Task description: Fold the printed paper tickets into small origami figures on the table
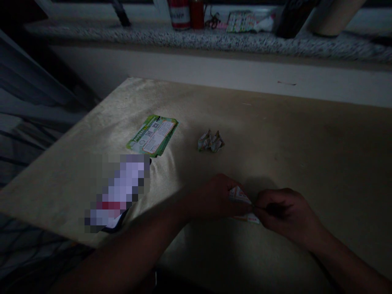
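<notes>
Low on the table, right of the middle, a small printed sheet of paper (240, 195) shows folded edges. My left hand (214, 196) grips it from the left, with the fingers closed over much of it. From the right, my right hand (283, 210) pinches the paper's corner between thumb and fingers. The underside of the sheet is hidden by my hands and the dim light. Beyond my hands sits a small folded paper shape (210, 141) with pointed tips, printed in similar colours, which neither hand touches.
A stack of green printed leaflets (154, 134) lies on the table (275, 126) at the left. Nearer me is a lit phone (122, 192), its screen blurred. Behind the table, a speckled sill (147, 36) holds red cans (180, 15), a printed paper (241, 21) and dark containers.
</notes>
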`<state>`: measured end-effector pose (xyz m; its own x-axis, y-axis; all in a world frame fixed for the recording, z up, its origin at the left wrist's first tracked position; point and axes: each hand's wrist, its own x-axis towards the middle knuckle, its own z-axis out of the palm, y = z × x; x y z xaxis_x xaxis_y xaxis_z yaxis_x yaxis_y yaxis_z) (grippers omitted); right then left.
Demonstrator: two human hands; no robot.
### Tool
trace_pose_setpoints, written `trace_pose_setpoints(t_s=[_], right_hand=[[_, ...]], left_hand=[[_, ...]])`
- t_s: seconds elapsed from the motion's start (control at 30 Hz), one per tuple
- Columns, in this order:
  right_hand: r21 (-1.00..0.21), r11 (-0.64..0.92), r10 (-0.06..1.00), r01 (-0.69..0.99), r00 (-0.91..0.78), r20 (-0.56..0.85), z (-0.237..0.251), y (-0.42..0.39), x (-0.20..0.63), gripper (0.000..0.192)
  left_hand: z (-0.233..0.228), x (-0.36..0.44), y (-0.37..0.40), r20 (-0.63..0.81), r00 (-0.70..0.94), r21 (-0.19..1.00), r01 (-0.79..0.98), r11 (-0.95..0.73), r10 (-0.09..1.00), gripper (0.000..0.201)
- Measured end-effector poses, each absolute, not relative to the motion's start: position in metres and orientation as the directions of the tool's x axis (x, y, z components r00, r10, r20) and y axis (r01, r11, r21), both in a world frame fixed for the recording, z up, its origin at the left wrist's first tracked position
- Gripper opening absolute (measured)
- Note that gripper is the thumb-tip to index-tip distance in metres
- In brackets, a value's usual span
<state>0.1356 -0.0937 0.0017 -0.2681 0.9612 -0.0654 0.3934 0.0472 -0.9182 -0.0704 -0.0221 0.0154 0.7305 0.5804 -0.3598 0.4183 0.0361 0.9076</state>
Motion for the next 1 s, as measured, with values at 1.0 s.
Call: trace_pose_setpoints(t_s=[1.0], right_hand=[[-0.924, 0.017, 0.998, 0.383, -0.056, -0.005, 0.002, -0.094, 0.129, 0.012]], left_hand=[[0.005, -0.068, -0.023, -0.325, 0.655, 0.935, 0.33, 0.129, 0.683, 0.04]])
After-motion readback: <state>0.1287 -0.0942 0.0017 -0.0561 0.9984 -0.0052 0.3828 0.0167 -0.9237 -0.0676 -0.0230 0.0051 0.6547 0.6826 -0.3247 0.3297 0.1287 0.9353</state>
